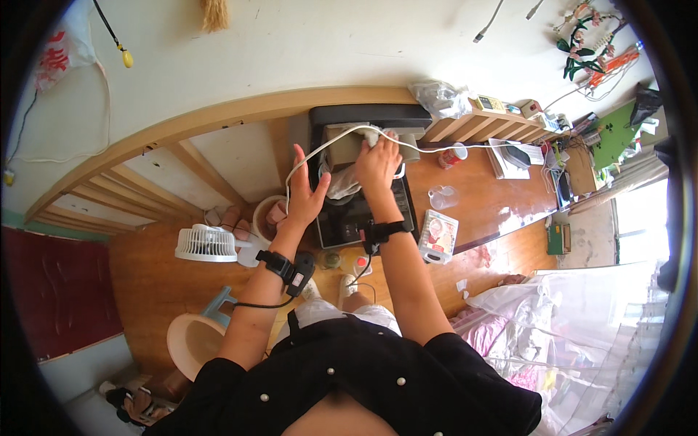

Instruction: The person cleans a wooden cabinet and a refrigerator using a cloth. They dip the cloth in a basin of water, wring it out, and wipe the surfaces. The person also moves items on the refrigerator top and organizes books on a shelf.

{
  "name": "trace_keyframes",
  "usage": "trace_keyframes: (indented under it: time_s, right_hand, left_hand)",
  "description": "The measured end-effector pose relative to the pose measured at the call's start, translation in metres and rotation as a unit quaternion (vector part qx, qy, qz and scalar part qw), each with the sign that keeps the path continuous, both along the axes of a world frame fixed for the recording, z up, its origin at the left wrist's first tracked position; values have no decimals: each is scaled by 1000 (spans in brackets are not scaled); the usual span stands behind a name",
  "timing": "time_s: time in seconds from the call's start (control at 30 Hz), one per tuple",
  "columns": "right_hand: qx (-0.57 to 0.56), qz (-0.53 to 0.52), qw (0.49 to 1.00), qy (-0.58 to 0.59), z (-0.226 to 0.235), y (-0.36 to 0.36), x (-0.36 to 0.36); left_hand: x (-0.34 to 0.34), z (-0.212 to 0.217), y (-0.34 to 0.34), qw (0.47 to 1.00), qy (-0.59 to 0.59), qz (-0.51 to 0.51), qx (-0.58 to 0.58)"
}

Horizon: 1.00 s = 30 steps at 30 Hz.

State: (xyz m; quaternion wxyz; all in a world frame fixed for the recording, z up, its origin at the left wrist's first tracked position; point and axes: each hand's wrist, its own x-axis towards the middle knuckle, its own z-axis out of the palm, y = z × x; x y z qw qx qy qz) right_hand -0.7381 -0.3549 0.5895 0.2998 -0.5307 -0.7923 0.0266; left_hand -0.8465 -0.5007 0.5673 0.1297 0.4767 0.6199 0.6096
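The right hand (378, 161) is closed over a white cable (320, 149) at the top edge of the beige appliance (342, 145), which stands at the rear of the black case (367, 116). From the grip, the cable runs in 2 directions: 1 length loops left and down toward the left hand, the other runs right across the wooden desk (480, 196) behind the case.

The left hand (304, 190) is released, fingers spread and palm facing the case (no contact with the cable can be confirmed). It hovers just left of the case. A crumpled clear plastic bag (342, 182) lies inside the case, between the 2 hands.

Each wrist carries a black strap-mounted device (291, 267); a thin wire trails from each.

Right of the case on the desk: a clear plastic cup (443, 196) and a flat packaged item (438, 234). Left of the case, at floor level: a white fan (206, 242) and a round bowl (267, 216).
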Motion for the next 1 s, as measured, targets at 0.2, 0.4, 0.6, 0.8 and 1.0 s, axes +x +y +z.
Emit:
trace_keyframes:
  time_s: [0.2,0.4,0.6,0.8,1.0]
  right_hand:
    - [22,-44,996,-70,5,21,16]
    - [77,-75,964,-241,-32,58,30]
    - [56,-9,938,-341,-9,73,47]
    - [-32,-45,972,-228,8,73,53]
    - [-100,-36,993,-57,-10,91,66]
  left_hand:
    - [9,2,20,993,104,60,19]
    - [24,4,60,968,161,191,-30]
    - [30,1,83,950,163,258,-63]
    - [33,2,86,937,170,289,-98]
    - [33,1,84,942,155,277,-109]
